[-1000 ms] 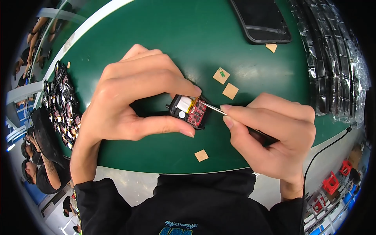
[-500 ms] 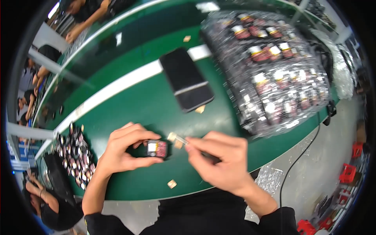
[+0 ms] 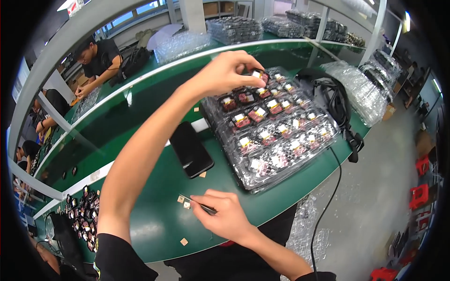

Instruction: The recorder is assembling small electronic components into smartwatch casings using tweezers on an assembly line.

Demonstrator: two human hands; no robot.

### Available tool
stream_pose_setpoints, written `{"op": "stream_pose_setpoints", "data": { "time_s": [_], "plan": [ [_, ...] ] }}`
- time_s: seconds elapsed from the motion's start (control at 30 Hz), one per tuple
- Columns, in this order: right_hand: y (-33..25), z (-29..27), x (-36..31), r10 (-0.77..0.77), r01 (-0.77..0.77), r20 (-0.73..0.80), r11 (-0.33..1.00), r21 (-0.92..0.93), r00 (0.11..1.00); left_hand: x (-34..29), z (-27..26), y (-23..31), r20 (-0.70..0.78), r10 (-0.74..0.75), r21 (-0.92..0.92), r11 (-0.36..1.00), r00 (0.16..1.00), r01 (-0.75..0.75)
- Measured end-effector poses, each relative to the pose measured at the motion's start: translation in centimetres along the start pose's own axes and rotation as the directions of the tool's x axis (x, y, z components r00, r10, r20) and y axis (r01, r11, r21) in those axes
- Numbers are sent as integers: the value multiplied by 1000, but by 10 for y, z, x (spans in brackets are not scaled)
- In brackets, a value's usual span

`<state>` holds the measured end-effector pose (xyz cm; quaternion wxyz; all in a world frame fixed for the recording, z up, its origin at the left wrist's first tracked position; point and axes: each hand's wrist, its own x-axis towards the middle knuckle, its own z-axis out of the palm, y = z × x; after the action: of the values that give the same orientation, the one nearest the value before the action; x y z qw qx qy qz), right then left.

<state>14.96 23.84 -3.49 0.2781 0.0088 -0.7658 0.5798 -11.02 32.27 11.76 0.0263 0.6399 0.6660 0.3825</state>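
Note:
My left hand (image 3: 229, 70) reaches across to the far side of a clear plastic tray (image 3: 246, 180). Between its thumb and fingers is a small black module (image 3: 260, 76) with a white and dark red face, held at the tray's far rows. Similar modules (image 3: 257, 114) sit in the tray's pockets. Nearer to me, my right hand (image 3: 225, 215) is closed round slim tweezers (image 3: 206, 207), whose tips point left. Close by their tips lie two small beige square pieces (image 3: 186, 205) on the green bench (image 3: 150, 229).
A black phone (image 3: 191, 150) lies left of the tray. Another beige square (image 3: 184, 241) is near the front edge. A heap of loose modules (image 3: 84, 218) covers the bench's left end. A black bag (image 3: 330, 96) and cable stand right of the tray. Co-workers sit beyond the partition.
My left hand has carried the module from the bench's near middle up to the tray. My right hand still holds the tweezers by the beige pieces. The view has shifted, showing more of the room.

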Motion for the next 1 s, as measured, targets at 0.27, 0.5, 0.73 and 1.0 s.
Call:
{"op": "stream_pose_setpoints", "data": {
  "time_s": [0.27, 0.5, 0.73, 1.0],
  "plan": [
    [-2, 1, 0, -1, 2, 28, 999, -35, 1000, 83, 59, -41, 158, 68, 100, 991, 985, -84],
    [2, 6, 0, -8, 9, 44, 1000, -21, 999, 35, 30, -44, 87, 52, 69, 996, 995, -58],
    [-14, -6, 2, 61, -54, 74, 994, -95, 995, -153, -66, -59, -65, -68, 363, 928, 996, 87],
    [-10, 3, -2, 8, 16, 149, 987, -159, 989, -443, -183, -24, -280, -690, 707, 322, 667, 630]
  ]
}}
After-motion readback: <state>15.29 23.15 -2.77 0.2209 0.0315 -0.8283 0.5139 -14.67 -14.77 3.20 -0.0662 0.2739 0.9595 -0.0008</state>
